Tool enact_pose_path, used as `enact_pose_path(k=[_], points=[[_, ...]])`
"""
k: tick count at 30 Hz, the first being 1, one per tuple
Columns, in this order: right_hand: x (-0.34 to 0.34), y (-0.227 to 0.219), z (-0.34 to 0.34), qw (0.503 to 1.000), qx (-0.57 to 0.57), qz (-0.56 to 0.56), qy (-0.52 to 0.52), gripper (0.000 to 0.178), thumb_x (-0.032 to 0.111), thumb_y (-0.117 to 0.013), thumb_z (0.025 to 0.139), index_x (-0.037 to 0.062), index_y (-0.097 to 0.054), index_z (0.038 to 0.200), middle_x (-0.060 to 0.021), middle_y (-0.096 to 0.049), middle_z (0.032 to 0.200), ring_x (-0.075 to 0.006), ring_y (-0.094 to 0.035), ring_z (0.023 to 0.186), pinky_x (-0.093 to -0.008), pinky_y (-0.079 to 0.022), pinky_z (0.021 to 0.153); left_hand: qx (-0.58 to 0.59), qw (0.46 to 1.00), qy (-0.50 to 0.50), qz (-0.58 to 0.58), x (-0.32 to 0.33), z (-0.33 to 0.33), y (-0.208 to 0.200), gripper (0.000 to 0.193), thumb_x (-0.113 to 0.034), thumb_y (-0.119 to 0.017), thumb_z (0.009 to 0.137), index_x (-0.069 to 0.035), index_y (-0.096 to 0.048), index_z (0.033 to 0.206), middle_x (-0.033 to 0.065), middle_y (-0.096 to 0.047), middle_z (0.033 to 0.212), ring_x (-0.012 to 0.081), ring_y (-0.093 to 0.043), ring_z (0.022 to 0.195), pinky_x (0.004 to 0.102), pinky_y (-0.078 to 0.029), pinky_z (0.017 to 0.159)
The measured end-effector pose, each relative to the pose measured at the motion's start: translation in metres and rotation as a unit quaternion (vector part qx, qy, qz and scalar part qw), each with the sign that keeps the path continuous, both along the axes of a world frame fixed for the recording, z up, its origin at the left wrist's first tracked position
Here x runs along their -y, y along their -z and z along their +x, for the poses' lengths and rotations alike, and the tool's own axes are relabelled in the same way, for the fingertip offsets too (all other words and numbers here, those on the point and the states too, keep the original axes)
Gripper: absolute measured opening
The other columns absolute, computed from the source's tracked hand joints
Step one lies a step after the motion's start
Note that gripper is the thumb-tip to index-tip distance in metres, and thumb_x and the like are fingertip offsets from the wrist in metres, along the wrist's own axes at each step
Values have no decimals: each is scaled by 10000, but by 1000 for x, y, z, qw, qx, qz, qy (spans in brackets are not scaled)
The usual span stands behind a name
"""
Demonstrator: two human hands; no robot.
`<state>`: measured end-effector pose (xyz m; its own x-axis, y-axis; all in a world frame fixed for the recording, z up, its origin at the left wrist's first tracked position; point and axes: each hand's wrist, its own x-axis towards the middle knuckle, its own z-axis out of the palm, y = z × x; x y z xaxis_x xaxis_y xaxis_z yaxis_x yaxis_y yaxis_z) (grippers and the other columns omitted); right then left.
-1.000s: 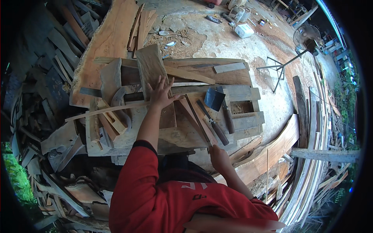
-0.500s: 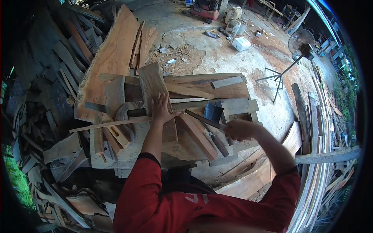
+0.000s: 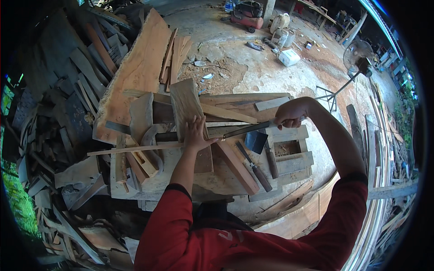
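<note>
My left hand (image 3: 195, 135) holds a thin wooden strip (image 3: 135, 150) against an upright wooden board (image 3: 186, 101). Its fingers lie on the board and its thumb stretches along the strip's right end. Closed round a handle, my right hand (image 3: 290, 114) grips a long, narrow, dark-bladed tool (image 3: 246, 130). The blade slopes down to the left, its tip close to the strip's end by my left thumb; whether they touch I cannot tell. Below the blade lie a thick squared timber (image 3: 238, 169), a wooden-handled chisel (image 3: 260, 176) and a dark square metal blade (image 3: 256, 142).
The rough wooden bench (image 3: 181, 189) carries several offcuts and a curved wooden piece (image 3: 151, 137). A wide slab (image 3: 135, 58) leans beyond it, left of centre. Scrap wood (image 3: 68, 135) fills the left side. Long planks (image 3: 368, 217) and a standing fan (image 3: 361, 58) are at the right.
My right hand has risen and moved to the right, away from the bench, so the tool now tilts up toward its handle. My left hand keeps its place on the strip and board.
</note>
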<state>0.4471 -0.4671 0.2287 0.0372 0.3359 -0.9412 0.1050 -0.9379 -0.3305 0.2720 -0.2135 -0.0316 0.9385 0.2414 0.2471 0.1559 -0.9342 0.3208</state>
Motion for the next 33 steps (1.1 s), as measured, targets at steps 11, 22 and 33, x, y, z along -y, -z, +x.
enact_pose_path(k=[11,22,33], points=[[47,23,-91,988,113,102,16,173,162,-478,865,24,-562,804,-54,-563,702,-118,-444,437,-263,-370,367,-7,1000,-8,-17,0,-7,-8,1009,-695,-615,574,-152,-268,1351,138,-328,1359,281,-207,1312,564,-109,1028],[89,66,-153,887,313,249,-229,124,139,-592,737,44,-614,814,-53,-590,861,-205,-566,759,-291,-467,672,-51,998,-5,34,6,-5,-9,1061,-729,-597,543,-220,-205,1387,146,-304,1375,280,-219,1309,579,-119,1023],[93,-43,-23,981,129,66,126,293,266,-445,878,15,-529,754,50,-323,486,-40,-257,362,-215,-196,301,-44,999,8,-17,2,-5,-6,1099,-713,-623,535,-148,-199,1378,136,-286,1378,276,-182,1320,552,-122,1040]])
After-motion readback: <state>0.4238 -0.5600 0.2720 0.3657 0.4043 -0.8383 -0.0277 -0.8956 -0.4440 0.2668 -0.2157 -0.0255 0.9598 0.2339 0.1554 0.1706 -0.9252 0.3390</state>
